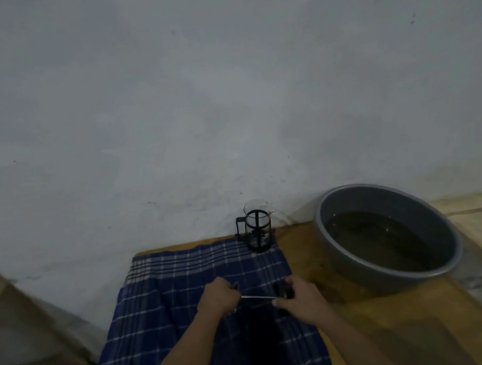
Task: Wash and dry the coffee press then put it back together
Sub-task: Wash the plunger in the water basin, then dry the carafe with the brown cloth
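Head view, dim light. A blue plaid cloth (187, 302) lay spread over the wooden bench (379, 325), which stood against a pale wall (223, 94). The glass carafe (258, 230) of the coffee press stood upright in its black frame at the far edge of the cloth, close to the wall, with no lid on it. To its right, on bare wood, sat a grey basin (388, 236) partly filled with dark water.

Both hands were held over the middle of the cloth, near each other. The left hand (217, 299) was clenched around one end of the plunger assembly; a piece of metal showed at its fingers. The right hand (299, 295) grasped the dark lid (283, 291) at the other end. The thin metal rod (257, 297) ran between the two hands, roughly level. Whether the filter disc was attached could not be told; the left hand hid that end.
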The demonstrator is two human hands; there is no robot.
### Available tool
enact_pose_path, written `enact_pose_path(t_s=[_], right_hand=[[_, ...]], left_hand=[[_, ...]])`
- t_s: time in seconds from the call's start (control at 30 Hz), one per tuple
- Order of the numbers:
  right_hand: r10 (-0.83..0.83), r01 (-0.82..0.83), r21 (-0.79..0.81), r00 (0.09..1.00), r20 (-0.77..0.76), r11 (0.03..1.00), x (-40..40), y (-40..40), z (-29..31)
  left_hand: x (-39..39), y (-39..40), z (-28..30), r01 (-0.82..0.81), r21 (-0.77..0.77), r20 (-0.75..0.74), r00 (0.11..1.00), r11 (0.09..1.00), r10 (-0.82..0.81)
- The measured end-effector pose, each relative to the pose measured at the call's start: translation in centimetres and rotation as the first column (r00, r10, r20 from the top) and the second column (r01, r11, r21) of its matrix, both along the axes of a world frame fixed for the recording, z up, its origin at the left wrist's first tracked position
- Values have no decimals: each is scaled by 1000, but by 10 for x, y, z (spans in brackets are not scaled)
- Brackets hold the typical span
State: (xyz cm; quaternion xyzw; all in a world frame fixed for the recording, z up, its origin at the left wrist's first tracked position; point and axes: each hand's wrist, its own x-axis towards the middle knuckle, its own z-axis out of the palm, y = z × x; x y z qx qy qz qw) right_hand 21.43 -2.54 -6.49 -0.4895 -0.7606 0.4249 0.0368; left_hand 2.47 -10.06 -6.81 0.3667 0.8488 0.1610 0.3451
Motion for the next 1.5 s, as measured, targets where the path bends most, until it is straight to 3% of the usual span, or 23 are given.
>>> enact_pose_path(t_s=[0.17, 0.27, 0.37, 0.63, 0.77, 0.9, 1.0, 1.1, 1.27, 1.4, 1.5], right_hand=[[11, -11, -1, 999, 31, 1000, 3, -1, -16], [37, -37, -34, 999, 3, 999, 9, 3, -15], [-38, 32, -87, 997, -69, 996, 12, 25, -10], [-104, 96, -57, 982, -158, 994, -38, 103, -13], [-66, 44, -115, 979, -194, 992, -67, 131, -13], [-52, 25, -136, 979, -197, 990, -90, 147, -11], [-21, -11, -158, 980, -196, 987, -97, 146, -9], [-100, 54, -194, 967, -236, 980, -95, 137, -9], [-277, 217, -192, 880, -386, 957, -67, 102, 7], [-266, 229, -136, 836, -480, 964, -36, 76, 36], [-236, 233, -75, 807, -541, 970, -3, 57, 63]], left_hand=[[11, -14, -16, -47, -32, 16, 999, 998, 48], [11, -12, -10, -9, -107, -9, 1000, 994, 8], [-1, 8, 2, 46, -193, -45, 997, 980, -55], [-40, 94, 26, -103, 136, 132, 988, 985, 85], [-51, 136, 20, -213, 148, 178, 966, 966, 186], [-52, 152, 12, -73, 110, -2, 997, 991, 74], [-47, 154, 12, -76, 127, -70, 994, 989, 85], [-41, 148, 13, -36, 183, -145, 987, 982, 64], [-24, 129, 36, 82, 402, -185, 983, 912, -7], [-2, 122, 63, 117, 521, -187, 982, 845, -20], [29, 115, 77, 63, 613, -88, 996, 788, -11]])
